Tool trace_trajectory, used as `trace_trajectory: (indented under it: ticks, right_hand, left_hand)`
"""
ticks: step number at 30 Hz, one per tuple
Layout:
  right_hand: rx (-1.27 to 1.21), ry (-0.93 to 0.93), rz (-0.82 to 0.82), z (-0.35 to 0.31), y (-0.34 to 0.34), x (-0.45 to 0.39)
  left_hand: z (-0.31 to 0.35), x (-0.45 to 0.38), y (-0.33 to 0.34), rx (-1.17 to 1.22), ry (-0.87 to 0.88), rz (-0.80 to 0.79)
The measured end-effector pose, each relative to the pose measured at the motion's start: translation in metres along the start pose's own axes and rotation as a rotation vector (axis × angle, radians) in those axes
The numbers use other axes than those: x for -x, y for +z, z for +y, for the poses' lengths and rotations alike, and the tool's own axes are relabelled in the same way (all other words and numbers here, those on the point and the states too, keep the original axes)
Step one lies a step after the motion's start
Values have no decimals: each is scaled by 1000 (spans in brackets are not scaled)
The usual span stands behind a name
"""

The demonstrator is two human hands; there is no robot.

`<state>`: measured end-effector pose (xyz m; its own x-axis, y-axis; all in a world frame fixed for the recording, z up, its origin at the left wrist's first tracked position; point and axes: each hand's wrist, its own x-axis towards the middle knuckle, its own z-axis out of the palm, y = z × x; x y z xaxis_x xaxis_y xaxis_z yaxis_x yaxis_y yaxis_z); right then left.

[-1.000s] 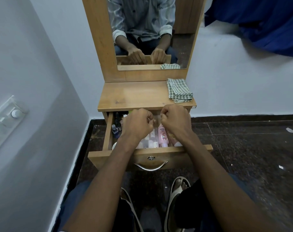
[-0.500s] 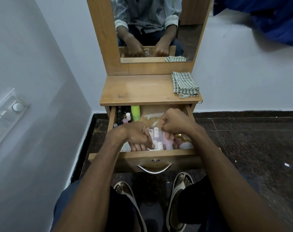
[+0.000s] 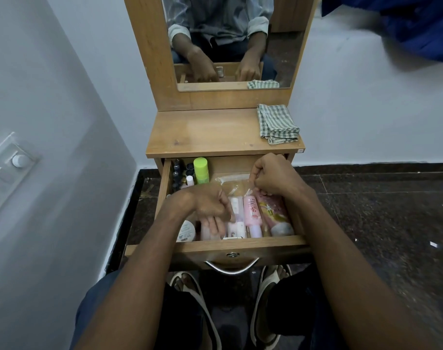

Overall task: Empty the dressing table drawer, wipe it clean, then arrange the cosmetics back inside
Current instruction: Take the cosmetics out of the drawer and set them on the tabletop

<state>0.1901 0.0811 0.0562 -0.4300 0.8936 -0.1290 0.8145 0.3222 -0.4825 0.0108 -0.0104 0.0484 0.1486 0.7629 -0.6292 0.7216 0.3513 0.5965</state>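
Observation:
The dressing table drawer stands pulled out, full of cosmetics. My left hand reaches in at the front left, its straight fingers lying on several white tubes beside a white jar. My right hand is curled at the back right and pinches the edge of a clear plastic bag. Below it lie a pink bottle and a peach tube. A lime green bottle and dark small bottles stand at the back left.
A folded green checked cloth lies on the right of the wooden tabletop, under the mirror. A white wall with a switch panel is close on the left. Dark stone floor spreads right. My sandalled feet are under the drawer.
My left hand has uncurled and dropped onto the front tubes. My right hand moved back and right to the plastic bag. The view has tilted down, closer to the drawer.

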Motion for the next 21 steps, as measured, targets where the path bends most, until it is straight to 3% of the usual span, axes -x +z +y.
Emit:
trace_trajectory:
  ticks: [4, 6, 16, 19, 21]
  right_hand:
    - [0, 97, 165, 14, 4, -1]
    - [8, 160, 208, 14, 4, 3]
    - [76, 227, 68, 12, -3, 10]
    - [22, 193, 71, 17, -3, 8]
    - [-4, 183, 69, 20, -2, 6]
  left_hand:
    - [1, -15, 0, -12, 141, 525]
    - [9, -21, 5, 23, 161, 617]
    - [51, -48, 33, 122, 100, 331]
    - [55, -53, 37, 105, 35, 376]
    - [55, -58, 37, 214, 4, 409]
